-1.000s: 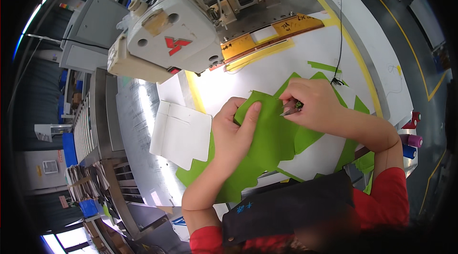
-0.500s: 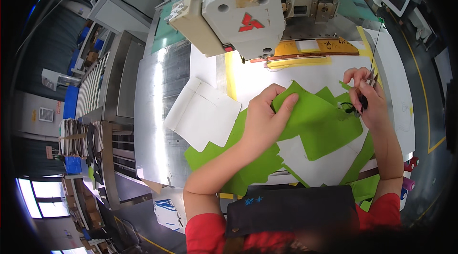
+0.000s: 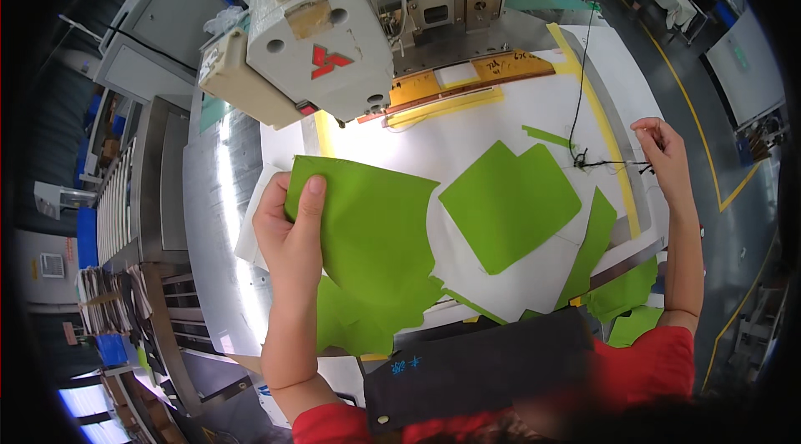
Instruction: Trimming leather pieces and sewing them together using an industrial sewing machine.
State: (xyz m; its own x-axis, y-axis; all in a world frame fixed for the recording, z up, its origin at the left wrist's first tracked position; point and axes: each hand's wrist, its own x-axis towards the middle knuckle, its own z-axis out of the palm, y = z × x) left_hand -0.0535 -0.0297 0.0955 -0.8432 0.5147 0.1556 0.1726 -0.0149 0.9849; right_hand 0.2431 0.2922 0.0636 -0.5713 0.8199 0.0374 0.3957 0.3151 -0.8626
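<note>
My left hand (image 3: 292, 219) pinches the upper left corner of a green fabric piece (image 3: 367, 210), thumb on top. Lower green fabric lies under that piece. Off to the right, my right hand (image 3: 663, 152) is raised at the table's edge, fingers curled on what looks like small dark thread snips, mostly hidden. A black cord (image 3: 612, 163) runs from a tangle on the table to this hand. Between my hands a separate green fabric panel (image 3: 513, 206) with a notched top edge lies flat on white sheeting. A thin green strip (image 3: 546, 136) is just beyond it.
A white sewing machine head (image 3: 325, 52) stands over the far left of the table. Near it lies an amber template bar (image 3: 492, 75) with yellow tape. More green scraps (image 3: 622, 292) hang along the near right edge. A white panel (image 3: 253, 227) shows behind my left hand.
My left hand has moved left with the green piece, uncovering the notched panel. My right hand has drawn away to the right from the fabric. The whole view has shifted.
</note>
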